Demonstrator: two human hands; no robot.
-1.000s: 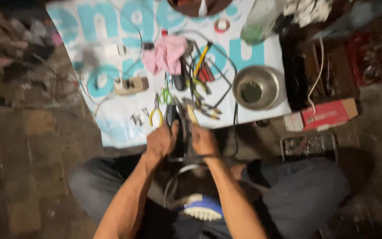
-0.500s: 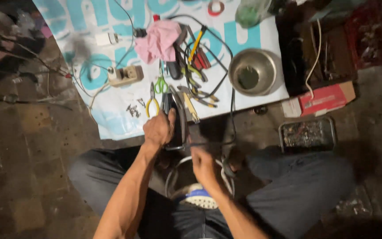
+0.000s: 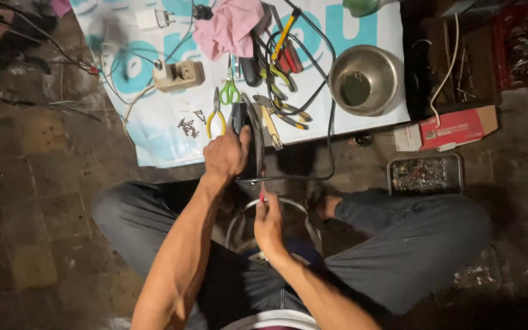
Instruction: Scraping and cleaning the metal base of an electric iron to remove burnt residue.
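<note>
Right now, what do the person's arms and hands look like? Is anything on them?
Both arms are bare all the way down, with no sleeves showing. The left hand and the right hand wear no gloves, and no watch, ring or band can be seen. Below the arms are dark grey trousers.

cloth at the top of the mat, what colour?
Pink. The crumpled cloth lies on the white and light-blue mat, seen best in the head view.
</note>
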